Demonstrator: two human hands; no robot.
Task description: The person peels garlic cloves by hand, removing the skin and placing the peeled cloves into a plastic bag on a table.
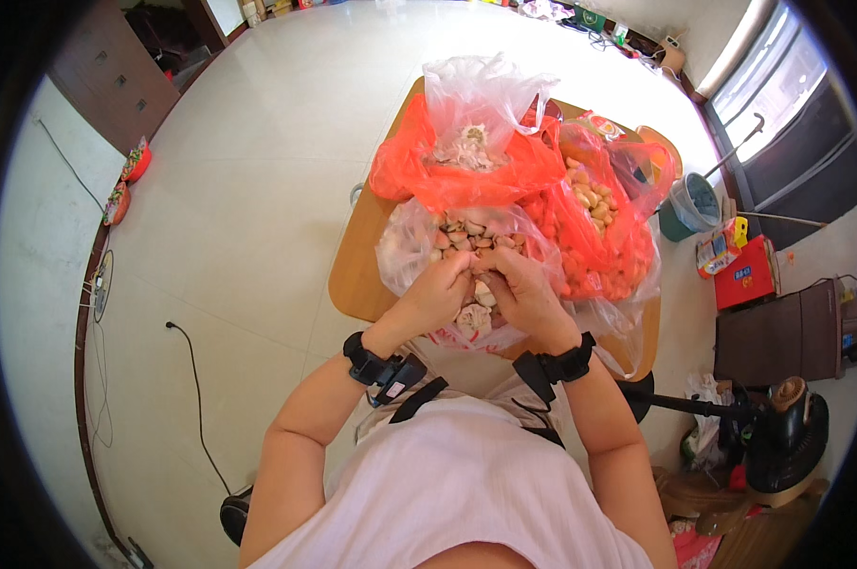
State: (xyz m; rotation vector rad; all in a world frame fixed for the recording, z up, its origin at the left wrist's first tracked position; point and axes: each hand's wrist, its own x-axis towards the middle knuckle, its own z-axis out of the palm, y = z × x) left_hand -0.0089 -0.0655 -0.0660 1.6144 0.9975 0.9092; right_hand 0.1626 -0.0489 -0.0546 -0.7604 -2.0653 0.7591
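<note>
My left hand (pixel 439 288) and my right hand (pixel 524 288) meet fingertip to fingertip over a clear plastic bag (pixel 407 238) of garlic. A small piece, probably a garlic clove, is pinched between them, mostly hidden by the fingers. Unpeeled garlic cloves (pixel 471 231) lie in the bag beyond my fingers, and a whole garlic bulb (pixel 474 320) rests nearer my body. Farther back, a red plastic bag (pixel 464 188) carries a clear bag with garlic skins (pixel 471 153). Peeled garlic cloves (pixel 593 199) fill another red plastic bag (pixel 613 249) at the right.
The bags stand on a wooden table (pixel 357 277) with rounded corners. Right of it are a bucket (pixel 691 203), a red box (pixel 748 274) and an electric fan (pixel 787 434). A black cable (pixel 199 398) runs over the tiled floor on the left.
</note>
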